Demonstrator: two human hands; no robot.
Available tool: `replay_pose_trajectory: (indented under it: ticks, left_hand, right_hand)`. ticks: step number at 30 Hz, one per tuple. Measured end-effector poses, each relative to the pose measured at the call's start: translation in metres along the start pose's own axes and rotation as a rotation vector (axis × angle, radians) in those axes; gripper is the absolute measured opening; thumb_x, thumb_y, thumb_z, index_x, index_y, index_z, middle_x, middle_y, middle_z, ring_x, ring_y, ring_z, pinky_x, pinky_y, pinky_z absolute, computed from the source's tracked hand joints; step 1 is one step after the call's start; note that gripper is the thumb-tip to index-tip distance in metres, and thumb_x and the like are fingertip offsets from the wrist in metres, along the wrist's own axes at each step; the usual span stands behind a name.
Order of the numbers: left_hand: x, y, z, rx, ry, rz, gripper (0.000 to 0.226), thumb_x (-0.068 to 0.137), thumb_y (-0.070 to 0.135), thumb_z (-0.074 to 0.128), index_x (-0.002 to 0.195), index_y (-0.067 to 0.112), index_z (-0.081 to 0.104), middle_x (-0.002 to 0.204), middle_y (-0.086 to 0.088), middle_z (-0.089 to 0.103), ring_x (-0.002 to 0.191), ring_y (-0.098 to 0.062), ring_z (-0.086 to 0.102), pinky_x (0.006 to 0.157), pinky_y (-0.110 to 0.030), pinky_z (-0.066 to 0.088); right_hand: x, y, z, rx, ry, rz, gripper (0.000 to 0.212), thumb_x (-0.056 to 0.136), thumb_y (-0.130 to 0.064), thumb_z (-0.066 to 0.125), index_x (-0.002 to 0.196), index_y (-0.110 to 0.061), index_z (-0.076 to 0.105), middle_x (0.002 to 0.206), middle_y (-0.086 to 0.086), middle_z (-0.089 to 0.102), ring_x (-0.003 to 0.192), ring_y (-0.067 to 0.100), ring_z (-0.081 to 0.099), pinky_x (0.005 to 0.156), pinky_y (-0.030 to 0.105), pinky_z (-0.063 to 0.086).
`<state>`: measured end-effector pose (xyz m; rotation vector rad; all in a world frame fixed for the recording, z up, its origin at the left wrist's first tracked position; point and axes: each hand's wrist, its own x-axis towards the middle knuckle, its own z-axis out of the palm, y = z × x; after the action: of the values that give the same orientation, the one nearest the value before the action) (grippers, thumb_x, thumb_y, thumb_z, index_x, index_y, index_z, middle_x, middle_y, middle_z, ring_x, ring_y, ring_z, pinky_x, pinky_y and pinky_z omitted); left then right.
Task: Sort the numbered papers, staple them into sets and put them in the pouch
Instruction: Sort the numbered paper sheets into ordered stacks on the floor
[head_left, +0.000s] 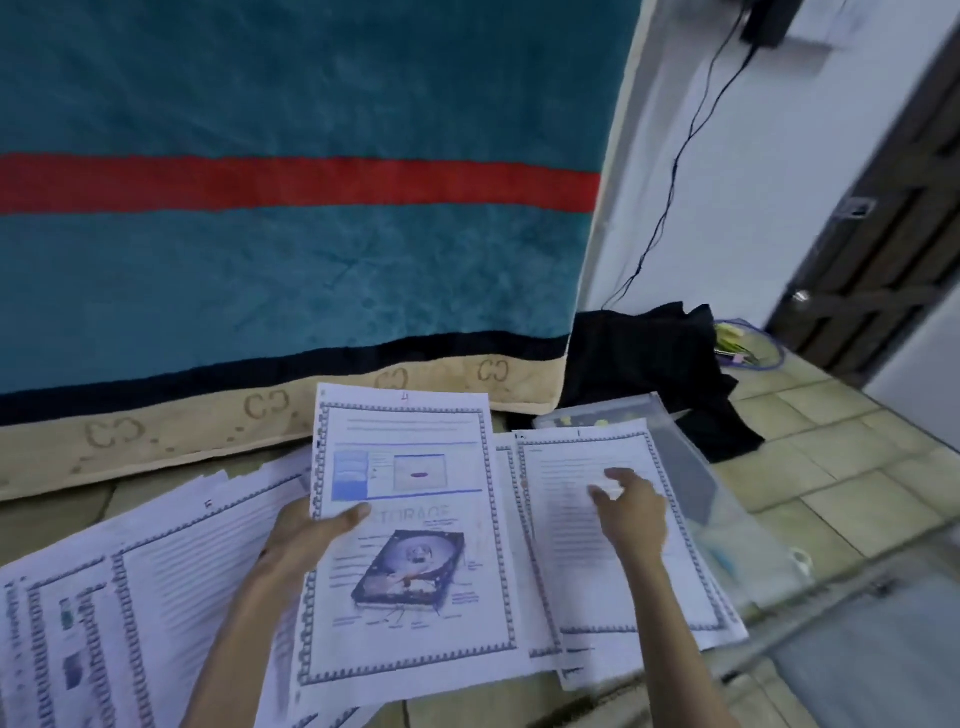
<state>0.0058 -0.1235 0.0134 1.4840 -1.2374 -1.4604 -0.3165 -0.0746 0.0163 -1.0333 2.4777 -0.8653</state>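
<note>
Left hand (306, 535) pinches the storage sheet (410, 525) at its left edge, thumb on top; the sheet extends rightward, thin and floppy. Right hand (631, 512), fingers spread, hovers over the right pile (613, 587); take sheets by an edge.

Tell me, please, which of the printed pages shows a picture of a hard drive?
It is the page gripped by the left hand, headed STORAGE. The page under the right hand carries only lines of text.
</note>
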Motion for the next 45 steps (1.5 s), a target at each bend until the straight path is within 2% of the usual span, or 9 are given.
replay_pose_trajectory:
  ticks: [5,12,18,22,27,32,36,39,45]
  left_hand:
    - [0.011,-0.003,0.018,-0.029,0.090,-0.064,0.035,0.075,0.017,0.076,0.108,0.006,0.068,0.104,-0.010,0.069,0.092,-0.024,0.064,0.088,-0.033,0.047]
    - [0.015,-0.011,0.026,-0.011,0.123,-0.115,0.035,0.080,0.016,0.072,0.111,0.003,0.064,0.112,-0.018,0.066,0.088,-0.026,0.059,0.084,-0.034,0.045]
    - [0.012,-0.013,0.033,0.009,0.060,-0.124,0.034,0.089,0.009,0.060,0.121,0.000,0.059,0.119,-0.020,0.062,0.094,-0.024,0.056,0.088,-0.032,0.042]
    - [0.014,-0.017,0.034,0.052,0.042,-0.108,0.032,0.090,0.009,0.058,0.122,0.004,0.059,0.119,-0.016,0.062,0.096,-0.023,0.057,0.087,-0.031,0.043]
    - [0.018,-0.013,0.038,0.066,0.069,-0.080,0.069,0.089,0.010,0.060,0.147,0.021,0.023,0.137,-0.003,0.046,0.126,-0.024,0.046,0.102,-0.040,0.039]
    - [0.017,-0.018,0.040,0.098,0.065,0.083,0.064,0.091,-0.009,0.047,0.134,0.037,0.032,0.149,-0.004,0.034,0.137,-0.028,0.032,0.106,-0.037,0.032]
    - [0.017,-0.014,0.042,-0.080,0.034,-0.106,0.024,0.097,0.015,0.047,0.116,0.016,0.061,0.127,0.003,0.055,0.125,-0.020,0.045,0.092,-0.031,0.042]
    - [0.018,-0.016,0.045,-0.217,-0.096,-0.194,0.038,0.093,0.046,0.043,0.102,0.017,0.066,0.103,-0.003,0.068,0.100,-0.024,0.061,0.087,-0.039,0.050]
    - [0.025,-0.033,0.040,-0.047,0.028,-0.091,0.039,0.064,0.048,0.072,0.074,0.014,0.057,0.087,-0.001,0.059,0.081,-0.017,0.056,0.091,-0.033,0.042]
  right_hand:
    - [0.036,0.051,-0.035,-0.214,-0.178,0.354,0.099,0.071,-0.053,0.074,0.140,0.000,0.028,0.143,0.021,0.041,0.133,0.039,0.034,0.106,0.049,0.031]
    - [0.051,0.075,-0.042,0.112,-0.165,0.267,0.046,0.069,-0.018,0.083,0.104,0.006,0.065,0.109,0.021,0.066,0.103,0.033,0.062,0.080,0.033,0.046]
    - [0.057,0.095,-0.093,0.405,-0.164,0.214,0.026,0.075,-0.013,0.077,0.092,0.003,0.067,0.074,0.011,0.069,0.053,0.018,0.067,0.050,0.026,0.056]
    - [0.063,0.102,-0.126,0.607,-0.136,0.183,0.045,0.073,-0.018,0.077,0.107,0.008,0.063,0.088,0.018,0.070,0.082,0.036,0.068,0.067,0.037,0.059]
    - [0.064,0.082,-0.119,0.742,-0.292,0.129,0.100,0.012,-0.053,0.092,0.095,-0.003,0.067,0.082,0.011,0.075,0.074,0.029,0.072,0.071,0.047,0.059]
    - [0.045,0.042,-0.051,0.838,-0.396,0.152,0.042,0.075,-0.017,0.074,0.109,0.005,0.063,0.083,0.012,0.074,0.070,0.025,0.072,0.069,0.042,0.059]
    - [0.015,0.027,0.008,0.861,-0.451,0.211,0.038,0.070,-0.016,0.080,0.098,0.006,0.067,0.086,0.018,0.073,0.070,0.027,0.070,0.075,0.042,0.058]
    - [-0.003,0.024,0.035,0.839,-0.482,0.236,0.016,0.084,0.001,0.064,0.098,0.008,0.067,0.082,0.016,0.074,0.067,0.025,0.070,0.072,0.038,0.059]
    - [-0.014,0.029,0.040,0.903,-0.512,0.220,0.022,0.075,-0.003,0.073,0.095,0.006,0.071,0.093,0.021,0.073,0.078,0.033,0.070,0.081,0.046,0.056]
